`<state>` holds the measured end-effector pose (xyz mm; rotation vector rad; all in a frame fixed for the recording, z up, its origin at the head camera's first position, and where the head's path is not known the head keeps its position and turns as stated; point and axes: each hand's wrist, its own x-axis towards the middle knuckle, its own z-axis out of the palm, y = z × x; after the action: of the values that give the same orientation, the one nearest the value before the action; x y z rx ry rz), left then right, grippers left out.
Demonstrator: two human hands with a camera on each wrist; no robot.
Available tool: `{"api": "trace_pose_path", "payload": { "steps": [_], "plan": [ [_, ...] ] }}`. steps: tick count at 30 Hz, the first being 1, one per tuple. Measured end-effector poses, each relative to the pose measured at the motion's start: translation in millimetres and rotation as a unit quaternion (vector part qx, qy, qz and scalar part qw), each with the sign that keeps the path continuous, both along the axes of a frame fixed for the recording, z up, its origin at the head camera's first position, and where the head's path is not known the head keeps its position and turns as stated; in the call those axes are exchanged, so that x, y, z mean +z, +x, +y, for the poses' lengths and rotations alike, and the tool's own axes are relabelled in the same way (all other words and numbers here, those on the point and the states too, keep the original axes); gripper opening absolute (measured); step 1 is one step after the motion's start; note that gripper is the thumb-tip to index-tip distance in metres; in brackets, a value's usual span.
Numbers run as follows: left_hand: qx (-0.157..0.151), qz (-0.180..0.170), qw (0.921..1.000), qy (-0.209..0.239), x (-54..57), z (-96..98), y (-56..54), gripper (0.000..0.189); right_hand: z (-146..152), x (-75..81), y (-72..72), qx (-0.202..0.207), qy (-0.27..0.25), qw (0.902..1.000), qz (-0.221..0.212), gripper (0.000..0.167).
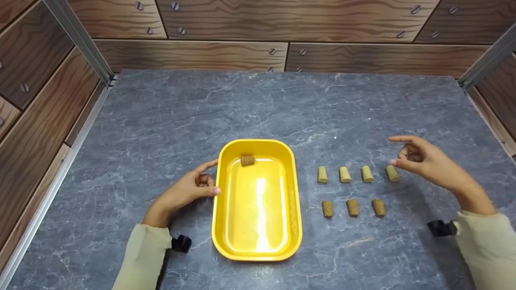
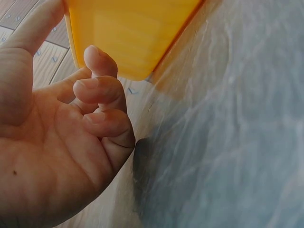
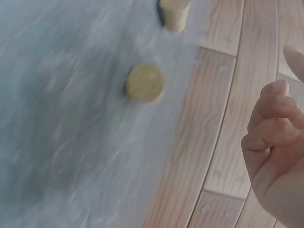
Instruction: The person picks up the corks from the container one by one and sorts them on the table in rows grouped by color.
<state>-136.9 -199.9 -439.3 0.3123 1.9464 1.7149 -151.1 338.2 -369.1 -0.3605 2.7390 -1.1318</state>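
A yellow plastic tray (image 1: 258, 256) lies in front of me, with one brown cork stopper (image 1: 248, 160) in its far left corner. At the tray's left rim, my left hand (image 1: 189, 187) holds on with thumb and index finger, the other fingers curled. The tray wall (image 2: 128, 33) shows beyond these fingers in the left wrist view. My right hand (image 1: 427, 161) hovers beside the rightmost pale cork stopper (image 1: 392, 174), index finger and thumb spread apart, nothing held. In the right wrist view a cork's round end (image 3: 145, 82) lies left of the hand.
Right of the tray runs a row of several pale corks (image 1: 344, 174); nearer me are three brown corks (image 1: 352, 208). A grey marbled tabletop (image 1: 225, 108) carries everything. Wood-patterned panels (image 1: 193, 54) border it at the back and sides. Black wrist cameras (image 1: 181, 243) sit on both sleeves.
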Motion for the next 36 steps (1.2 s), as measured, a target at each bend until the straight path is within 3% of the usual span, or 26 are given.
{"api": "trace_pose_path", "payload": {
  "steps": [16, 25, 36],
  "plan": [
    [0.004, 0.005, 0.9998, -0.017, -2.2, 0.3, -0.5, 0.086, -78.0, 19.6, -15.9, 0.080, -0.045, 0.9957, 0.012, 0.050],
    [-0.006, -0.002, 1.0000, 0.005, -1.5, -2.4, -0.1, 0.085, -127.2, 31.4, -29.5, 0.143, -0.025, 0.9895, 0.000, 0.049],
    [-0.003, 0.005, 1.0000, -0.006, 0.2, -0.7, 0.2, 0.085, -171.6, 31.8, -41.5, 0.193, -0.007, 0.9810, -0.018, 0.045]
  ]
}}
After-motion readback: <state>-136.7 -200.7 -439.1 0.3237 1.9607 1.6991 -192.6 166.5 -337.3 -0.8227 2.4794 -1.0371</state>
